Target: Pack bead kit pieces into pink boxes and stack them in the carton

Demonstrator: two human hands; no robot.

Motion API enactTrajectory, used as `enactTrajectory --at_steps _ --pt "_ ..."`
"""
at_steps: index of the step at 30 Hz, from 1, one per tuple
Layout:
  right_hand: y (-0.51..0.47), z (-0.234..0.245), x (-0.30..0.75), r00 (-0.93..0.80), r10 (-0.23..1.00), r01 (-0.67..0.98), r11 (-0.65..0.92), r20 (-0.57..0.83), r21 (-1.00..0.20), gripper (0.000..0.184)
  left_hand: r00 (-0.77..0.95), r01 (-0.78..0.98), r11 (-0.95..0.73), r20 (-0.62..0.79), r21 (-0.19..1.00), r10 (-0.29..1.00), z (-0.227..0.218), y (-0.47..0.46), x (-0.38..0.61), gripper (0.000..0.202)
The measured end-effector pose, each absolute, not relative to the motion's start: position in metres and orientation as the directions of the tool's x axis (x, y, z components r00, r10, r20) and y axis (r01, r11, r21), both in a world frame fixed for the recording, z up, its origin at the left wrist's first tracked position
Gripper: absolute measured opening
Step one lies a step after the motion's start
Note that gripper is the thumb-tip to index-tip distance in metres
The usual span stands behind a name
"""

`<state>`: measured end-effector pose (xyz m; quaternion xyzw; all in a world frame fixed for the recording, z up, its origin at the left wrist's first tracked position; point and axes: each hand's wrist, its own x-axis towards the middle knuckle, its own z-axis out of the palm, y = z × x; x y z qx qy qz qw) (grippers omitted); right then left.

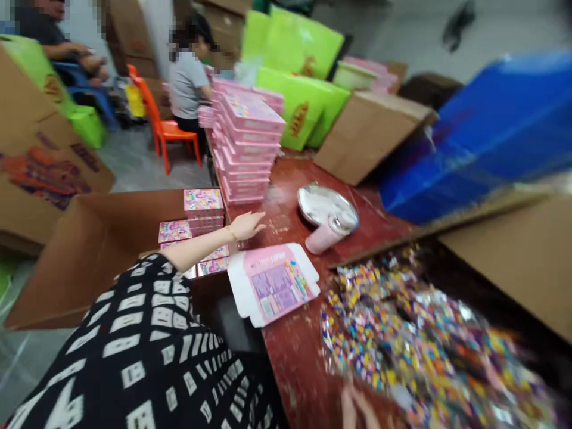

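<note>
The left hand (248, 225), fingers apart, could knock down the pink carton (274, 283) overhanging the near edge of the counter (292, 357); the right hand (357, 408)'s grip is unclear.

Scuffed red-brown wooden surface (297, 351), smooth pink-and-white card box blank (274, 285), shiny silvery oval metal dish (304, 206), and those multicoloured packets (402, 339) are super glossy plastic

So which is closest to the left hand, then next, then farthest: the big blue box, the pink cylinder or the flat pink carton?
From the left hand, in the head view:
1. Flat pink carton: just below it in the picture.
2. Pink cylinder: off to its right.
3. Big blue box: way over at the right.
</note>
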<state>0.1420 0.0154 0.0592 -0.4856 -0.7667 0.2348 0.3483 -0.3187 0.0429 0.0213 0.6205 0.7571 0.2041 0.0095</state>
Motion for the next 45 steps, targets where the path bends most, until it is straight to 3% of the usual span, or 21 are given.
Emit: enactTrajectory --at_steps 2,4,6,8,14,16,18,21,23,25,26,28,30,32,34,37,39,41,44,45 --pt "0.015 0.049 0.119 -0.209 0.935 0.537 0.355 0.287 -0.765 0.043 -0.127 0.946 0.057 0.202 0.32 0.971 0.017 0.016 -0.283 0.073" --pt "0.042 0.046 0.078 -0.369 0.898 0.372 0.381 0.242 -0.847 0.038 -0.076 0.939 0.018 0.158 0.343 0.985 0.011 -0.007 -0.254 0.1" --pt "0.086 0.045 0.031 -0.386 0.899 0.337 0.347 0.208 -0.875 0.032 -0.1 0.933 0.053 0.114 0.357 0.989 0.005 -0.021 -0.234 0.116" --pt "0.127 0.046 -0.013 -0.392 0.907 0.366 0.307 0.153 -0.879 0.026 -0.137 0.93 0.092 0.102 0.355 0.985 -0.001 -0.024 -0.223 0.117" --pt "0.139 0.065 -0.051 -0.511 0.853 0.34 0.314 0.106 -0.886 0.036 -0.161 0.929 0.07 0.225 0.364 0.961 0.018 -0.025 -0.215 0.099" --pt "0.115 0.085 -0.029 -0.563 0.814 0.279 0.349 0.142 -0.894 0.03 -0.139 0.896 -0.001 0.282 0.443 0.949 0.043 -0.031 -0.205 0.103" --pt "0.084 0.112 0.001 -0.581 0.779 0.2 0.417 0.235 -0.887 0.026 -0.079 0.784 -0.116 0.283 0.61 0.956 0.073 -0.04 -0.188 0.1" --pt "0.037 0.151 0.051 -0.525 0.667 0.153 0.685 0.528 -0.713 0.014 0.181 0.362 -0.173 0.113 0.916 0.977 0.108 -0.048 -0.147 0.061" --pt "0.01 0.162 0.085 -0.415 0.569 0.316 0.822 0.71 -0.474 0.007 0.338 0.089 -0.049 0.016 0.995 0.941 0.114 -0.051 -0.112 0.052" --pt "-0.008 0.156 0.118 -0.252 0.525 0.599 0.745 0.813 -0.295 0.035 0.353 -0.064 0.065 -0.038 0.996 0.935 0.103 -0.052 -0.076 0.055" --pt "-0.015 0.145 0.135 -0.153 0.534 0.71 0.645 0.832 -0.283 0.053 0.335 -0.107 0.102 -0.061 0.989 0.94 0.093 -0.052 -0.058 0.058" --pt "-0.022 0.114 0.167 0.077 0.642 0.774 0.444 0.763 -0.451 0.082 0.327 -0.16 0.166 -0.107 0.973 0.939 0.068 -0.049 -0.028 0.064" --pt "-0.027 0.073 0.193 0.297 0.81 0.608 0.247 0.505 -0.754 0.09 0.383 -0.171 0.181 -0.103 0.969 0.918 0.042 -0.044 -0.005 0.065" --pt "-0.035 0.034 0.21 0.395 0.895 0.353 0.062 0.209 -0.933 0.077 0.36 -0.149 0.093 -0.034 0.984 0.932 0.02 -0.038 0.012 0.064" --pt "-0.047 0.002 0.218 0.388 0.921 0.221 -0.043 0.047 -0.974 0.054 0.236 -0.087 -0.002 0.023 0.996 0.971 0.002 -0.033 0.023 0.062" --pt "-0.064 -0.026 0.22 0.318 0.948 0.284 -0.075 0.02 -0.956 0.052 0.143 0.036 0.022 -0.027 0.999 0.989 -0.018 -0.023 0.035 0.041" --pt "-0.07 -0.033 0.217 0.324 0.942 0.345 -0.033 0.086 -0.938 0.048 0.18 0.075 0.052 -0.065 0.996 0.982 -0.025 -0.018 0.041 0.043" --pt "-0.073 -0.033 0.212 0.399 0.901 0.315 0.04 0.17 -0.948 0.037 0.193 0.068 0.044 -0.056 0.997 0.98 -0.026 -0.017 0.045 0.044" --pt "-0.077 -0.025 0.208 0.46 0.863 0.199 0.131 0.211 -0.971 0.044 0.146 0.035 -0.039 0.033 0.999 0.989 -0.017 -0.021 0.046 0.046" --pt "-0.078 -0.021 0.209 0.43 0.88 0.195 0.13 0.204 -0.972 0.039 0.145 0.049 -0.068 0.06 0.996 0.988 -0.013 -0.023 0.045 0.044"
